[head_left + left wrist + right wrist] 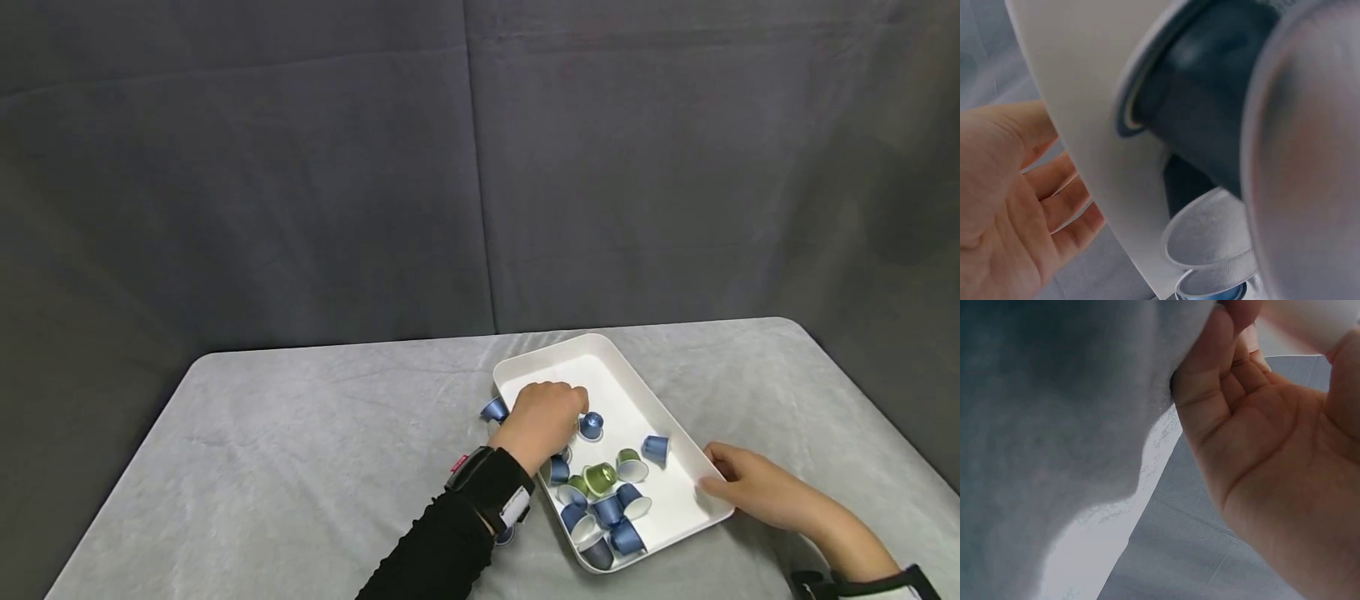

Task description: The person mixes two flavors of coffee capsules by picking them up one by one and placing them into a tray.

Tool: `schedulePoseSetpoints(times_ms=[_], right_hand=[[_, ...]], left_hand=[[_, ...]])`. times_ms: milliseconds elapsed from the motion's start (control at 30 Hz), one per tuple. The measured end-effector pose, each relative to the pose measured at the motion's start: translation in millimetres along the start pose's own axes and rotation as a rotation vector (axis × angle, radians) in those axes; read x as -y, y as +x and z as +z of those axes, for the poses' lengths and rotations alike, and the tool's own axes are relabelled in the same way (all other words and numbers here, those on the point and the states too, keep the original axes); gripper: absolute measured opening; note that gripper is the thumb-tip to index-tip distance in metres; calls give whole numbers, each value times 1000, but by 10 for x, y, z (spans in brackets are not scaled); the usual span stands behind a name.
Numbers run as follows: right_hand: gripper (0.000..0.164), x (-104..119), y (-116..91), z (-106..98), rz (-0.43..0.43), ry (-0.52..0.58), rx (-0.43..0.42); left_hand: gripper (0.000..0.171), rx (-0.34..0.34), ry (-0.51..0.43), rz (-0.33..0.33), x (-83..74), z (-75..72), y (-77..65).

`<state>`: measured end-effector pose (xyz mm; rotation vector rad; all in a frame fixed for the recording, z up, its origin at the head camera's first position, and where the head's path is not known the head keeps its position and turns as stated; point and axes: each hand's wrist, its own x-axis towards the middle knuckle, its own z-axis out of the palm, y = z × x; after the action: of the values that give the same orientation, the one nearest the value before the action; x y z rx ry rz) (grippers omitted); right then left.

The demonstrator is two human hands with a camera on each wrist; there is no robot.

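Note:
A white rectangular tray (pixel 626 396) stands at an angle on the table with several blue and green coffee capsules (pixel 600 478) in it, most of them gathered toward its near left corner. My left hand (pixel 542 421) reaches over the left rim, fingers bent downward. One blue capsule (pixel 592 425) sits just beside its fingertips. In the left wrist view the fingertips of that hand (pixel 1019 206) pass behind the white edge, so anything between them is hidden. At the near right side my right hand (pixel 761 487) grips the tray's rim, thumb above the edge.
Outside the tray's left rim lies a blue capsule (pixel 494 409). Another capsule (pixel 504 536) shows partly below the left wrist. Pale grey cloth covers the table (pixel 300 467), and a dark grey curtain (pixel 337 183) hangs behind it.

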<state>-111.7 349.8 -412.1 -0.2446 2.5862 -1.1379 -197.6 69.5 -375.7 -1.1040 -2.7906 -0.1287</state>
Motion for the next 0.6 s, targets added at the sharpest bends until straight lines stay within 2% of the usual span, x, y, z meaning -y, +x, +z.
schedulePoseSetpoints(times_ms=[233,533,567,600], right_hand=[[14,11,15,-1,25,4,6],[14,13,18,8,33,13,9],[14,14,19,9,32,12,7],[13,13,19,9,32,11,6]], left_hand=[[13,40,-13,-25,-29,7,-1],[9,35,-34,-25,-38,-10,-26],[10,13,-33,-18,-12,65,-8],[12,12,-35,-21,-7,69,-6]])
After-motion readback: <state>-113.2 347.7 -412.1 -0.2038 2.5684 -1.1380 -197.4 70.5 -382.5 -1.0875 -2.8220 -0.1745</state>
